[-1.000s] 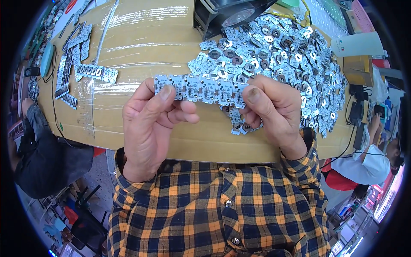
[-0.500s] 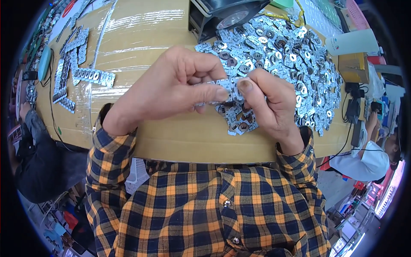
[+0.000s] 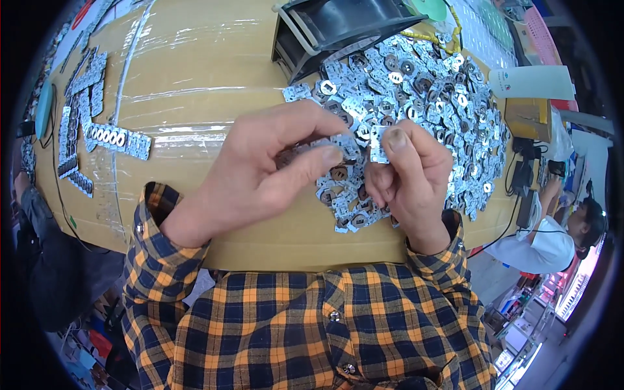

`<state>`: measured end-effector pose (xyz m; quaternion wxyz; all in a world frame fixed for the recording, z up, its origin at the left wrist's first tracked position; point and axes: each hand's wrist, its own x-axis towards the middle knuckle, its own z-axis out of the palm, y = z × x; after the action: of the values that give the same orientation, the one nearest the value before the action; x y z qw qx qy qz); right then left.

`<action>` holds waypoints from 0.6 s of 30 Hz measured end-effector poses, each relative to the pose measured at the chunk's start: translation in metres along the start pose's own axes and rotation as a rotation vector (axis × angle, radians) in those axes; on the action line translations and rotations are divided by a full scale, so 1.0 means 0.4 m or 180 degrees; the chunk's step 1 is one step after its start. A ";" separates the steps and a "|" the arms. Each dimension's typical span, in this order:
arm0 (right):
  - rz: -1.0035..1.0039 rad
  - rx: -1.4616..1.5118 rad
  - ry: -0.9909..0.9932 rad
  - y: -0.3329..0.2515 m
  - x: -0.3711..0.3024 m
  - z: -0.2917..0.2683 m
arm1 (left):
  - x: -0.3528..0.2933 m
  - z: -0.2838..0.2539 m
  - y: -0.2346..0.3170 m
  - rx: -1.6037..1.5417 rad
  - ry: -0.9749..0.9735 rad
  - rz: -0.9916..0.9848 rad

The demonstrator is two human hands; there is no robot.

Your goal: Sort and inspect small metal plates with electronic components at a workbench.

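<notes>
My left hand (image 3: 253, 172) is closed around a short row of small silvery metal plates (image 3: 347, 144), its thumb lying along them. Fingers and palm hide most of that row. Just to the right, my right hand (image 3: 416, 172) pinches a single small metal plate (image 3: 377, 144) between thumb and fingers. A narrow gap separates this plate from the row. Both hands are held over the near edge of a large pile of similar small metal plates (image 3: 455, 146), many with round dark or bright centres.
Joined rows of plates (image 3: 120, 140) lie on the brown tabletop (image 3: 188, 78) to the left. A black fan (image 3: 338, 29) stands behind the pile. At the right are a pale cup (image 3: 530, 82), a cardboard box (image 3: 528, 119) and black cables. Other people sit on both sides.
The right hand's plate has come apart from the left hand's row, and its flat face now shows. Both hands appear lower in the view, which has also shifted.
</notes>
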<state>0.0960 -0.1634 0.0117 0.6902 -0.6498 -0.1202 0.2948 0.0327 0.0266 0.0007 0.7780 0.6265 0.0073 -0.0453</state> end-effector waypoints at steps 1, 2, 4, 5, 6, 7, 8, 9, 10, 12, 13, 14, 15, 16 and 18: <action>-0.0137 -0.0210 0.0088 0.003 0.001 -0.003 | 0.004 -0.006 0.000 0.0933 0.0012 0.0659; -0.0273 -0.0420 0.0174 0.005 0.001 -0.005 | 0.008 -0.010 -0.003 0.1865 0.0024 0.1318; -0.0340 -0.0576 0.0197 0.007 0.001 0.005 | 0.006 0.000 -0.011 0.1836 0.0149 0.1448; -0.0431 -0.0727 0.0216 0.008 0.001 0.008 | 0.004 0.004 -0.013 0.1967 0.0227 0.1606; -0.0412 -0.0732 0.0209 0.013 0.002 0.003 | 0.004 0.006 -0.016 0.2100 0.0312 0.1766; -0.0485 -0.0759 0.0110 0.020 0.003 -0.005 | 0.004 0.010 -0.020 0.2091 0.0322 0.1752; -0.0559 -0.0786 0.0010 0.024 0.004 -0.012 | 0.005 0.013 -0.024 0.2282 0.0433 0.1869; -0.0549 -0.0788 -0.0001 0.025 0.005 -0.014 | 0.003 0.015 -0.025 0.2478 0.0544 0.1987; -0.0496 -0.0754 -0.0038 0.026 0.005 -0.016 | 0.001 0.015 -0.025 0.2476 0.0555 0.1979; -0.0441 -0.0731 -0.0076 0.025 0.005 -0.015 | -0.001 0.016 -0.025 0.2636 0.0625 0.1960; -0.0437 -0.0764 -0.0049 0.024 0.004 -0.013 | -0.002 0.016 -0.025 0.2628 0.0631 0.1964; -0.0435 -0.0799 -0.0022 0.022 0.003 -0.011 | -0.002 0.016 -0.024 0.2640 0.0624 0.1948; -0.0437 -0.0806 -0.0035 0.022 0.002 -0.010 | -0.003 0.016 -0.024 0.2659 0.0625 0.1928; -0.0377 -0.0700 0.0020 0.022 0.002 -0.008 | -0.004 0.016 -0.023 0.2660 0.0640 0.1931; -0.0320 -0.0599 0.0062 0.021 0.000 -0.006 | -0.006 0.015 -0.023 0.2697 0.0651 0.1946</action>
<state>0.0952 -0.1655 0.0032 0.6412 -0.7078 -0.1730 0.2409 0.0294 0.0188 -0.0067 0.4298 0.8606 -0.1187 0.2460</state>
